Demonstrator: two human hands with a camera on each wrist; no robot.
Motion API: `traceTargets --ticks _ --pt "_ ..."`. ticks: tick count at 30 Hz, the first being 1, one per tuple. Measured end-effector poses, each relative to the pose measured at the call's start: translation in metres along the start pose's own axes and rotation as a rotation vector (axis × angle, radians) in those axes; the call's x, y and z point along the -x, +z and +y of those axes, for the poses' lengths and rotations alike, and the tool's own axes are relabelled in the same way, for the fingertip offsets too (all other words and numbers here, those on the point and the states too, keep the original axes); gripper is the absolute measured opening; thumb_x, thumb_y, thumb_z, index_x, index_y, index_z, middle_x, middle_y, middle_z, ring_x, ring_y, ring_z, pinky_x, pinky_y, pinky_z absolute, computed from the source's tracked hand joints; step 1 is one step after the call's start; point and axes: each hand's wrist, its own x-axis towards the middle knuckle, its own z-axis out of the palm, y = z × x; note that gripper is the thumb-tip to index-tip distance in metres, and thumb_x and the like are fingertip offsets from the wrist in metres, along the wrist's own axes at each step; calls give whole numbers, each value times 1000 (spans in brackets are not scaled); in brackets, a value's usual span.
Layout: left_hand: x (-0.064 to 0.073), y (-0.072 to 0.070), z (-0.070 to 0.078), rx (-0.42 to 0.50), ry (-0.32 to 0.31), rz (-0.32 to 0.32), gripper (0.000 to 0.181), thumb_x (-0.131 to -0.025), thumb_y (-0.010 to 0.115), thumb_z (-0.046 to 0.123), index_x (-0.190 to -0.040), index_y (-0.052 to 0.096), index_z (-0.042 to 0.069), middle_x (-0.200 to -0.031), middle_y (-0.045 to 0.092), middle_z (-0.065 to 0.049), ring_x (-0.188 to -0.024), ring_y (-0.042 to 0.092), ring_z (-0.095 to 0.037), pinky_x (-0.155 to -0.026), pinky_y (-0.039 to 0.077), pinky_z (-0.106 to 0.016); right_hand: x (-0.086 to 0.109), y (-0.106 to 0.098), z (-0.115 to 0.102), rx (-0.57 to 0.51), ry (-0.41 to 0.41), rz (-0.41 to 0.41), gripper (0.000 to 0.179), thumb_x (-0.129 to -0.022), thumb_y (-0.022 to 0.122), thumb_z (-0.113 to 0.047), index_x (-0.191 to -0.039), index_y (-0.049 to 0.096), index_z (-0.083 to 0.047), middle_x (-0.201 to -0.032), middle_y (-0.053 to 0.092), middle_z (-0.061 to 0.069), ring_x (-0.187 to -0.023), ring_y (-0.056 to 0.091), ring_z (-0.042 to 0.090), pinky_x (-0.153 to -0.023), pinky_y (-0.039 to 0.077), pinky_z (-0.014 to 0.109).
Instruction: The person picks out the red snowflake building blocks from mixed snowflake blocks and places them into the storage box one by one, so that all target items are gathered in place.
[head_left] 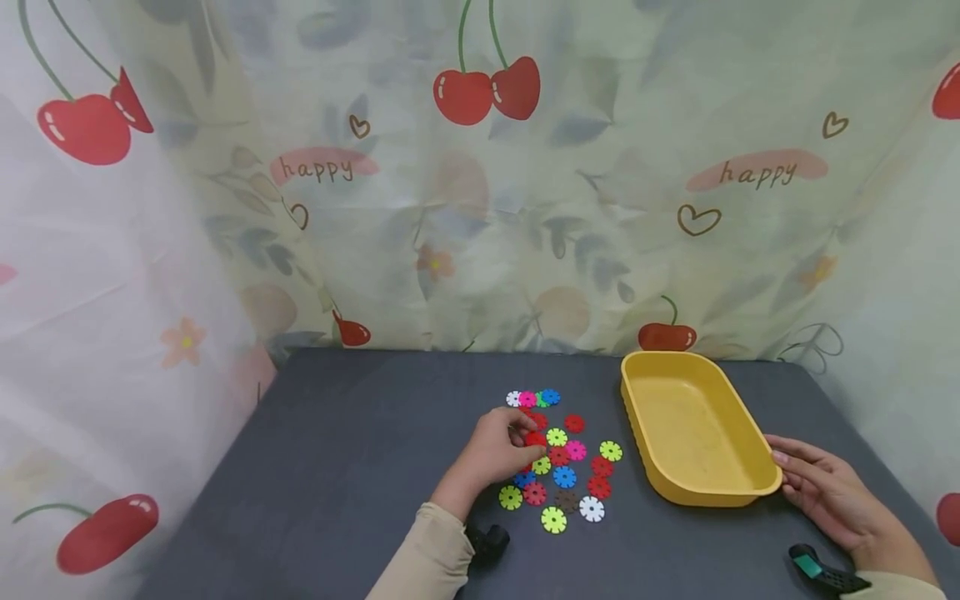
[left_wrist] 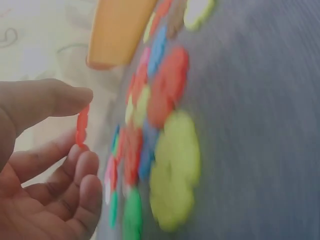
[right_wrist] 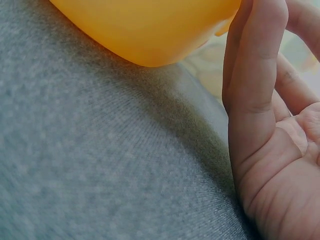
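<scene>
My left hand (head_left: 502, 446) pinches a red notched disc (left_wrist: 82, 125) between thumb and fingers, held edge-on in the left wrist view. Below and around it, similar flower-like discs in several colours lie on the dark table. Among them are a blue disc (head_left: 565, 477), a white disc (head_left: 592, 509) and a yellow-green disc (head_left: 553, 520). At the right stands a yellow tray (head_left: 678, 492) with nothing inside. My right hand (head_left: 832, 492) is beside it, its fairly straight fingers at the outer edge of the tray's right rim.
The dark cloth-like tabletop (head_left: 337, 483) ends at a cherry-printed curtain (head_left: 480, 283) behind, with more curtain at both sides. A white, a pink, a green and a blue disc (head_left: 551, 397) lie in an overlapping row at the back of the pile.
</scene>
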Motion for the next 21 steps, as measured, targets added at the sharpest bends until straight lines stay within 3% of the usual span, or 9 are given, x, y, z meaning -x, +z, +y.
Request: traceTargets --ticks 9,13,21 --pt "-14 36 32 132 93 17 34 -91 84 22 -118 75 4 -106 68 -8 -86 60 -9 -76 54 -23 1 3 0 -12 -8 0 47 -115 38 -3 -126 79 -22 -116 80 -2 -93 75 9 -77 63 24" --pt "-19 53 51 166 103 8 32 -90 85 22 -116 76 6 -103 65 -3 -86 61 -6 -76 55 -19 2 2 -1 -24 -15 -17 47 -115 37 -2 -127 78 -21 -118 79 -2 -94 75 10 -78 63 24" --pt "-22 82 73 224 130 -6 32 -88 86 20 -116 76 7 -102 64 -4 -88 64 -13 -76 54 -16 1 -1 -2 -39 -3 -82 50 -116 33 -3 -131 76 -22 -123 78 -2 -99 75 10 -81 63 25"
